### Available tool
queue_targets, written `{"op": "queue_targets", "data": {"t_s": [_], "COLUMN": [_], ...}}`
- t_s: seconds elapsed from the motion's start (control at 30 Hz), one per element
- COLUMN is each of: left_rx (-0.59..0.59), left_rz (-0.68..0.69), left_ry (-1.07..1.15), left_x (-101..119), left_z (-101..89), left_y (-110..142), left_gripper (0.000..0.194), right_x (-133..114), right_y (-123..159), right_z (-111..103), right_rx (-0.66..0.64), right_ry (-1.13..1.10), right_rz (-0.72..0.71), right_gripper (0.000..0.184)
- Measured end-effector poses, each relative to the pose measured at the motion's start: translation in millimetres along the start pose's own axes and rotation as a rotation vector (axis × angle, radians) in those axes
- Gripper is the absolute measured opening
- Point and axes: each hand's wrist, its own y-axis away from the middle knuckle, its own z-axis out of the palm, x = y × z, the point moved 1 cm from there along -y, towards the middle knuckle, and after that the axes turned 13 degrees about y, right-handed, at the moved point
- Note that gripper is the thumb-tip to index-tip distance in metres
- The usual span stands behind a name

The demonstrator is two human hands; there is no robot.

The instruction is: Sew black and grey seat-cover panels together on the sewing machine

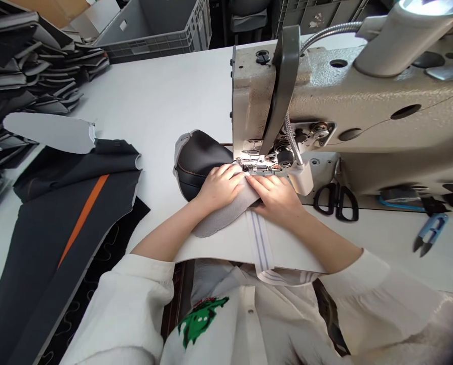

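Note:
A sewn cover piece [201, 157], black leather-like with an orange stitch line and a grey mesh backing [226, 215], lies under the sewing machine's needle area [259, 165]. My left hand [221, 187] grips its grey side, fingers bent close together with the tips beside the presser foot. From the right, my right hand [277, 195] holds the edge of the same piece, its fingertips almost meeting the left ones. A white band with blue stripes [260, 238] comes out beneath my right hand and hangs over the table edge onto my lap. My hands hide the seam.
Black-handled scissors [336, 197] lie right of the needle area, with blue thread snips [430, 233] farther right. Dark fabric panels with an orange stripe [82, 220] and a grey oval piece [51, 132] lie left. Stacked pieces [25, 66] and a grey crate [154, 43] stand behind.

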Motion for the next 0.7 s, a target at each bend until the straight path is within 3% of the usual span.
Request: {"op": "queue_targets", "data": {"t_s": [0.07,0.13,0.23,0.43,0.7], "left_rx": [-0.021,-0.056,-0.108,-0.153,-0.088], "left_rz": [-0.04,-0.059,-0.044,0.008,0.053], "left_ry": [0.008,-0.008,-0.065,-0.057,0.034], "left_x": [11,24,34,26,25], "left_z": [-2.1,-2.7,-1.5,1.3,7.1], "left_y": [6,15,28,33,32], "left_gripper": [0.049,0.059,0.055,0.054,0.045], "right_x": [2,4,8,8,0], "right_y": [1,2,4,7,3], "right_z": [0,0,-1,-3,6], "right_rx": [-0.044,-0.098,-0.134,-0.104,0.037], "right_ry": [-0.015,-0.031,-0.099,-0.275,-0.27], "right_rz": [0.09,0.133,0.12,0.071,-0.009], "right_gripper": [0.063,0.061,0.057,0.047,0.045]}}
